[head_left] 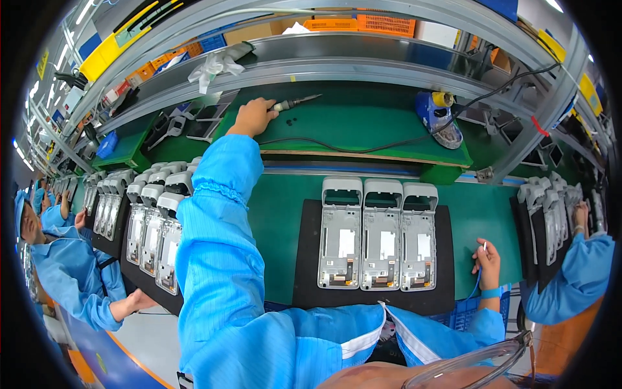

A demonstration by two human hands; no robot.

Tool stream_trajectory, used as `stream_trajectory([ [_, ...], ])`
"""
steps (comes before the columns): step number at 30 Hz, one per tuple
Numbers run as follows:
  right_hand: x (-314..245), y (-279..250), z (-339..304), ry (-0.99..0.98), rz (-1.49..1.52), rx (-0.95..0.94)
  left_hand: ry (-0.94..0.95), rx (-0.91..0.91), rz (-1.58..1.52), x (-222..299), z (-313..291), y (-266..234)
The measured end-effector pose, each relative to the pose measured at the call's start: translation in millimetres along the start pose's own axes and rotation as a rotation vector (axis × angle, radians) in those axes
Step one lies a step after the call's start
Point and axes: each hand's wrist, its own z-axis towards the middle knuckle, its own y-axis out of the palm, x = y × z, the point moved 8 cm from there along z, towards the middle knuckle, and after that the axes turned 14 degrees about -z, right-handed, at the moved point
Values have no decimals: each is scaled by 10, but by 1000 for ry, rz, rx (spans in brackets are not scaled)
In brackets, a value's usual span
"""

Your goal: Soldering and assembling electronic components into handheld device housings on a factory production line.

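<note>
My left hand (251, 118) is stretched far forward over the raised green shelf. Its fingers are closed around the pale handle of a soldering iron (284, 106), whose metal tip points right. Small dark bits (291, 121) lie just below the iron. On the right, my right hand (487, 260) is closed in a pinch on a small white-tipped thing, too small to name. A blue wristband (491, 293) circles that wrist. Between my arms, three grey device housings (340, 243) with exposed inner parts lie side by side on a black mat (309, 279).
A blue holder (431, 117) with a yellow top stands on the shelf's right side. A black cable (363, 150) crosses the shelf. More housings (150, 227) fill a mat at left. Co-workers (71, 259) sit on both sides. A metal rail (324, 68) spans overhead.
</note>
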Motion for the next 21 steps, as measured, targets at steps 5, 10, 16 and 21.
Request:
stream_trajectory([
  [5,-50,72,103,15,54,-7,123,173,-5,-45,-238,-192],
  [10,193,-120,57,-19,25,-14,249,379,38,540,-671,-567],
  [16,546,-471,411,-174,-460,-30,345,742,-270,1231,-1683,-1510],
  [21,-363,-292,-109,-569,-1211,211,167,538,-1377,1885,-2088,-1483],
])
